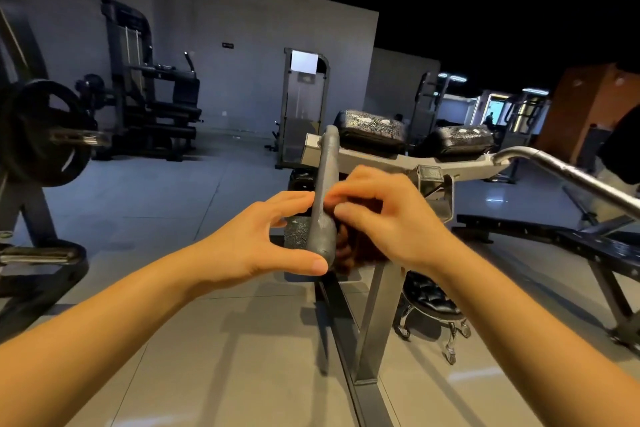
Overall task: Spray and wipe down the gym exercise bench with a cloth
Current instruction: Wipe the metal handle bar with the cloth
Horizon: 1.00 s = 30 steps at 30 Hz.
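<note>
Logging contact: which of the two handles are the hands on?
The dull grey handle in the middle; the shiny handle at right is untouched.

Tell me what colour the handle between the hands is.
Dull grey handle, clearest in the head view.
</note>
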Motion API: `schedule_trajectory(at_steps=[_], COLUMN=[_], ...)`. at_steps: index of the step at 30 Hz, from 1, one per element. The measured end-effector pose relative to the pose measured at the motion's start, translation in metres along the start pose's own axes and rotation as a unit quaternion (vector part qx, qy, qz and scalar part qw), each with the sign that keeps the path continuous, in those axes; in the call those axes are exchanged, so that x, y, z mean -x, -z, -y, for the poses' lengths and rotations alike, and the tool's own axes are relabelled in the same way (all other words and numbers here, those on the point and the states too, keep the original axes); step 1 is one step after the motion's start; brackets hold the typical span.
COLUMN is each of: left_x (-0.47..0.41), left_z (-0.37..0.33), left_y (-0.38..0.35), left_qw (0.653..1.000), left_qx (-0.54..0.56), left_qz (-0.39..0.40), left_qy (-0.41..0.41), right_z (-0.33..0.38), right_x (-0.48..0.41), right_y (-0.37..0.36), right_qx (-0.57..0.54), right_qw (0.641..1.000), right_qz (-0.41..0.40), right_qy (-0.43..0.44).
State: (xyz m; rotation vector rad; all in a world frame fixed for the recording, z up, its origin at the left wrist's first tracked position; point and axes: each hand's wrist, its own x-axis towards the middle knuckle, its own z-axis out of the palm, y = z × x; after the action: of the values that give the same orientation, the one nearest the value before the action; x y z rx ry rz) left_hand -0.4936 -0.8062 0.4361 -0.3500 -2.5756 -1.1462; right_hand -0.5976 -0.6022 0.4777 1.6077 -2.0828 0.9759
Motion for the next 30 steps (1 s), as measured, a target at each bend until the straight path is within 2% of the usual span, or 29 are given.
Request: schedule_trajectory(at_steps=[2,4,7,9,11,16,20,25,28,30], left_x=[0.0,0.0,-0.001,0.0,0.0,0.0,-0.002,-0.004,-0.003,-0.001], left_z=[0.0,-0.001,-0.003,-0.003,-0.003,-0.004,-0.005,-0.004,-0.003,-0.004], left_y=[-0.002,-0.004,-0.004,-0.002,-0.002,-0.009,-0.008,-0.004,-0.002,-0.005], left_qw=[1.0,1.0,1.0,1.0,1.0,0.999,0.999,0.999,0.999,0.999], left_qx=[0.002,0.008,0.003,-0.002,-0.006,-0.016,-0.015,-0.038,-0.042,-0.041], left_qz=[0.0,-0.001,-0.004,-0.008,-0.015,-0.037,-0.032,-0.033,-0.027,-0.021], left_qy=[-0.011,-0.018,-0.008,0.005,0.01,-0.017,-0.012,0.001,0.001,-0.008], right_z=[0.014,0.011,-0.022,-0.038,-0.032,0.001,-0.021,-0.069,-0.055,-0.038], right_x=[0.021,0.011,-0.036,-0.054,-0.041,0.044,0.015,-0.056,-0.038,-0.002], right_y=[0.008,0.011,0.0,-0.013,-0.027,-0.043,-0.043,-0.04,-0.049,-0.056], right_qx=[-0.022,0.007,0.041,0.008,-0.036,-0.159,-0.133,-0.145,-0.206,-0.236], right_qw=[0.998,0.997,0.998,0.989,0.981,0.972,0.966,0.947,0.93,0.93], right_qz=[0.044,0.047,-0.048,-0.126,-0.163,-0.168,-0.213,-0.248,-0.259,-0.25], right_qy=[0.042,0.053,-0.009,-0.082,-0.097,-0.051,-0.057,-0.147,-0.161,-0.132])
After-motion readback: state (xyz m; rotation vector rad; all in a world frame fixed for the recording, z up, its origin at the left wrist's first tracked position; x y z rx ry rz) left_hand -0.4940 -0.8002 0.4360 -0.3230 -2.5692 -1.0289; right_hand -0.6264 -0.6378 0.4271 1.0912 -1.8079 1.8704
